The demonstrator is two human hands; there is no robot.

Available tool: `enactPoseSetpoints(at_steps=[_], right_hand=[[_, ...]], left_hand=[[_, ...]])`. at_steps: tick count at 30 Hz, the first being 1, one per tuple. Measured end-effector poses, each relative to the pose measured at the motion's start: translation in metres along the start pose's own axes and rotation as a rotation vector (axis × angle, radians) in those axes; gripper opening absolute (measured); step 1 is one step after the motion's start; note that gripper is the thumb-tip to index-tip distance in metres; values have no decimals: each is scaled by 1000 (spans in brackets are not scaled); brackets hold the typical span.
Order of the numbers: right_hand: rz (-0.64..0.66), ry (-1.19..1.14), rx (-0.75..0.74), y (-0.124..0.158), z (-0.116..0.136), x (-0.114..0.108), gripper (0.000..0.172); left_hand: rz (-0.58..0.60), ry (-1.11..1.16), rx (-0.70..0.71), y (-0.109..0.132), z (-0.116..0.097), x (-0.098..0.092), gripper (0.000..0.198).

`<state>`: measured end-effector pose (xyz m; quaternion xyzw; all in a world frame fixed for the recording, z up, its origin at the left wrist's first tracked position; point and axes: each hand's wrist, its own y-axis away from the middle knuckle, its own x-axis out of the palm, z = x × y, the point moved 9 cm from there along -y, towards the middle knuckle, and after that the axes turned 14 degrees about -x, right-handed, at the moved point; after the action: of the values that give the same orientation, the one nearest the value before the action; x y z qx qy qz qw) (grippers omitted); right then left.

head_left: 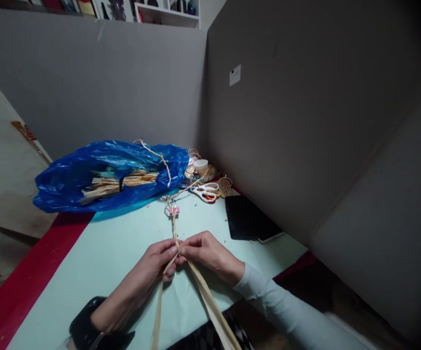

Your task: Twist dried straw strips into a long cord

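Note:
Both hands meet at the lower end of a thin braid of straw-coloured strips (174, 227) on the pale green table top. My left hand (162, 256) pinches the braid and a strip from its left side. Thumb and fingers of my right hand (203, 252) close on the same spot from the right. Loose flat strips (206, 295) hang from the pinch toward the near edge, one to the left and a wider bunch to the right. A pink binder clip (174, 210) grips the braid farther up, and its finished length runs on toward the back.
A blue plastic bag (64, 182) holding a bundle of straw strips (123, 183) lies at the back left. White-handled scissors (206, 191), a white cup (201, 166) and a coil of cord (225, 185) sit behind. A black tablet (249, 218) lies right, beside the grey partition (290, 121).

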<state>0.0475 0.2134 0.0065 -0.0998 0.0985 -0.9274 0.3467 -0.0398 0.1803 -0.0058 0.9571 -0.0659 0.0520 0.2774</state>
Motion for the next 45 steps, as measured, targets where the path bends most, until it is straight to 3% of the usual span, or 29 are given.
enactPoseSetpoints(at_steps=[3, 8, 11, 14, 17, 22, 25, 27, 29, 31, 32, 34, 36, 38, 41, 45], right_hand=[[71, 176, 6, 0, 0, -4, 26], [190, 903, -90, 2, 25, -4, 24], [231, 1287, -93, 7, 38, 6, 23], [296, 1518, -186, 14, 46, 29, 15], [317, 1688, -329, 25, 47, 51, 11], [262, 1831, -565, 48, 46, 81, 23], [305, 1775, -574, 57, 45, 86, 20], [296, 1569, -503, 54, 52, 73, 13], [176, 1268, -384, 43, 64, 44, 20], [-35, 1028, -298, 28, 75, 7, 26], [-56, 922, -250, 20, 72, -5, 27], [59, 666, -113, 5, 48, -9, 34], [203, 363, 14, -2, 20, 4, 37], [261, 185, 85, -3, 0, 16, 32], [266, 214, 115, -2, -9, 20, 26], [281, 436, 53, -1, 6, 15, 29]], left_hand=[[7, -28, -36, -5, 6, 6, 31], [-182, -164, 19, -3, 6, -2, 33], [-239, -157, 24, -4, 8, -4, 34], [-281, -111, 17, -3, 11, -6, 32], [-274, -52, -11, -1, 15, -6, 31], [-132, 80, 5, 2, 16, -1, 30], [-120, 144, -3, 4, 18, -6, 29], [-97, 176, -13, 5, 18, -8, 29], [-39, 196, -15, 5, 17, -7, 27], [13, 217, -3, 5, 14, -6, 27], [30, 225, 6, 5, 13, -6, 28], [41, 229, 33, 6, 9, -6, 29], [38, 206, 48, 8, 8, -6, 30], [47, 170, 55, 10, 8, -4, 33], [39, 133, 78, 14, 8, -3, 35], [-60, 56, 87, 13, 9, -9, 38]])
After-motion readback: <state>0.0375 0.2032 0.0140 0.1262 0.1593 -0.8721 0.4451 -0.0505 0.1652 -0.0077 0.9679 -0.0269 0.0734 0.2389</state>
